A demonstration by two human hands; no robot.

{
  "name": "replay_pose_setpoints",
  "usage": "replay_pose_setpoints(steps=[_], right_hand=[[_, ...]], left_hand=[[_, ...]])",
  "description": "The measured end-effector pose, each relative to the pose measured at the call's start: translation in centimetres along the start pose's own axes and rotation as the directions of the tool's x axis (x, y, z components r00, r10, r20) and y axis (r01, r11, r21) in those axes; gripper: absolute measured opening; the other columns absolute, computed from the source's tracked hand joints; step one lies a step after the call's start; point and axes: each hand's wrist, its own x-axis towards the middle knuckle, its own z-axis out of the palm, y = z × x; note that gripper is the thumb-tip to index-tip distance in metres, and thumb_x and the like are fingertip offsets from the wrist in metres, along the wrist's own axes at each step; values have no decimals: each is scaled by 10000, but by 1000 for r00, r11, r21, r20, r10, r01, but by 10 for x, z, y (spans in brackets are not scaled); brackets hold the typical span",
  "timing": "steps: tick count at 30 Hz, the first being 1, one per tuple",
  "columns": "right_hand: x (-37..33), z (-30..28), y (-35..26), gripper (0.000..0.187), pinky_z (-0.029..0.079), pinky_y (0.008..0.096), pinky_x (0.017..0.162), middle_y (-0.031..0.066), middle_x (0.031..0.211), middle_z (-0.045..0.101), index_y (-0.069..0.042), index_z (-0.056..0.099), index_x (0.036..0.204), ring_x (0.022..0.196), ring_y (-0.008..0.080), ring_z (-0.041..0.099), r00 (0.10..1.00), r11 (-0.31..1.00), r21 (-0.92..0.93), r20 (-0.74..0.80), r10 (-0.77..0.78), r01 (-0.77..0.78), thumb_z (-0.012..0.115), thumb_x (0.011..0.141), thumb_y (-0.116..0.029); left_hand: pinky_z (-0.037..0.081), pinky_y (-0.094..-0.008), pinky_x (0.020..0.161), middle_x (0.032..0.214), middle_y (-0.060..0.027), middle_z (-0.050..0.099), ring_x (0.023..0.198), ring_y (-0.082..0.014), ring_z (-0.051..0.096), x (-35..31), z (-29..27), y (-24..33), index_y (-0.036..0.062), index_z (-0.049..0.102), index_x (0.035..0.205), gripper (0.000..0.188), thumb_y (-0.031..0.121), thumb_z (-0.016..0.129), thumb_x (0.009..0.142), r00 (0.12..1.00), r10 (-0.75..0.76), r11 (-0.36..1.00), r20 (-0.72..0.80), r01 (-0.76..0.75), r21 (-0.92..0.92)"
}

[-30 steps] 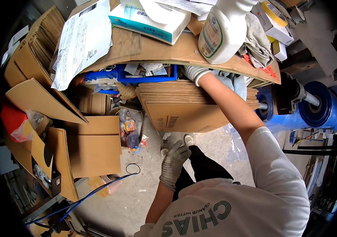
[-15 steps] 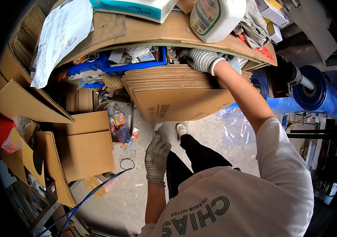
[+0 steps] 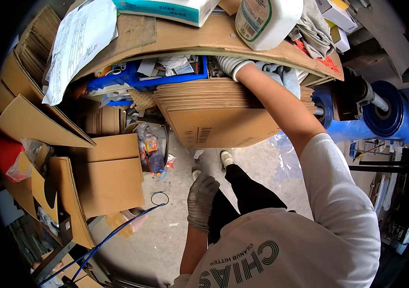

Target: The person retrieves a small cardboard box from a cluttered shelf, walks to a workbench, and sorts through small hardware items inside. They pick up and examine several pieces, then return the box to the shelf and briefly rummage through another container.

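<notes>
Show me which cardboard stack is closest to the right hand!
The stack with dark print, under the right hand's forearm; the other stacks stand farther left.

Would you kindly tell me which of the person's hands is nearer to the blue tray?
Right. The right hand reaches under the tabletop, just right of the blue tray; the left hand is farther off, beside the dark trousers.

Gloved right hand (image 3: pixel 231 65) partly under a worktop (image 3: pixel 185 41), near a blue bin (image 3: pixel 204 67) and stacked cardboard sheets (image 3: pixel 228 127), gloved left hand (image 3: pixel 201 200) beside black trousers (image 3: pixel 250 192)
</notes>
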Motion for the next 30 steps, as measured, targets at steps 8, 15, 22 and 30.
replay_pose_setpoints(steps=[8,15,22,30], right_hand=[[36,-38,32,535,286,384,1085,120,1413,402,-81,444,1315,1316,274,347,875,-283,841,378,-303,-461,260,954,-429],[16,-15,-4,439,336,372,1034,133,1322,502,-85,525,1246,1230,290,441,747,-207,775,443,-495,-597,368,951,-370],[13,5,-7,370,460,395,791,148,998,638,-82,599,1043,909,253,593,933,-227,915,286,-219,-334,468,912,-403],[39,-28,51,413,373,397,994,184,1279,500,-109,497,1234,1172,324,474,806,-108,888,348,-479,-447,557,853,-258]], left_hand=[[422,-408,990,1112,-152,591,1062,-268,565,-14,6,-10,23,472,1268,578,391,612,845,981,87,982,-172,-56,178],[386,-396,1005,1096,-116,597,1053,-230,553,-18,-2,-8,53,469,1281,601,456,594,853,983,160,979,-95,-145,140],[397,-229,667,738,15,420,681,-113,404,-36,46,30,89,513,900,114,202,527,901,916,201,972,-347,-229,-43],[443,-359,902,935,-75,559,918,-235,551,-72,-49,52,30,530,1136,355,313,454,937,966,216,970,-140,-229,-83]])
